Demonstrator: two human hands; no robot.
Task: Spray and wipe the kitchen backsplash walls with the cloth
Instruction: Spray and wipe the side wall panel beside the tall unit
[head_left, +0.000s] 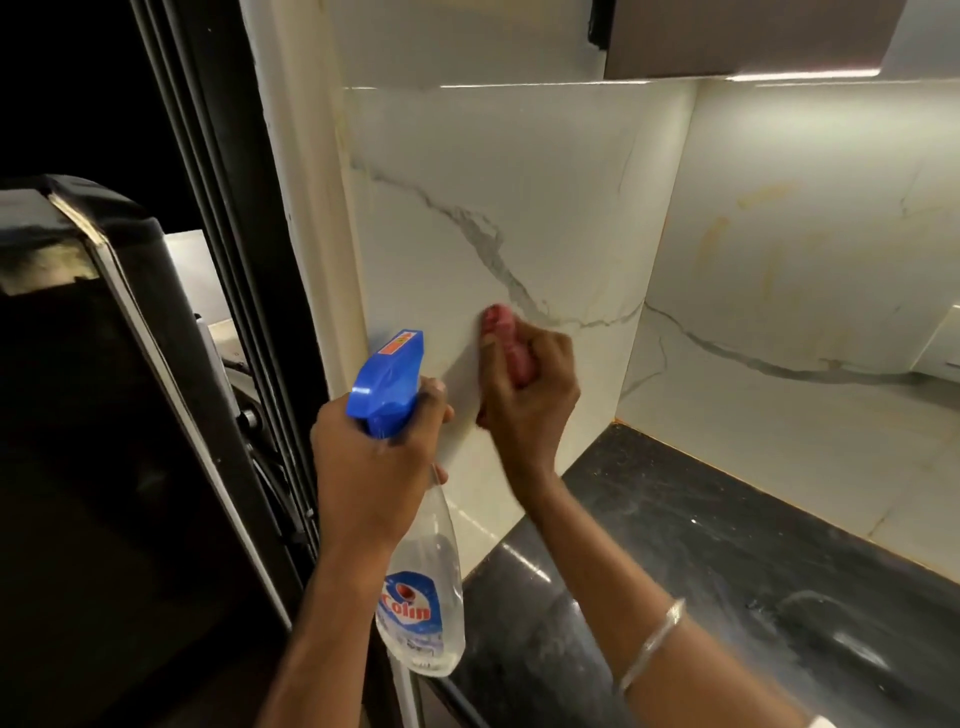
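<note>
Right hand (530, 400) clutches a pink cloth (506, 343) against the marble side backsplash (493, 197), near the inner corner. Left hand (371, 467) grips a spray bottle (415, 571) just beside the wall's outer edge.

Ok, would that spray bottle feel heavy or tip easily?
Probably light: the clear spray bottle looks mostly empty. Tall and narrow, it could tip if nudged. Smooth plastic, maybe slippery when wet; the left hand grips its neck.
</note>
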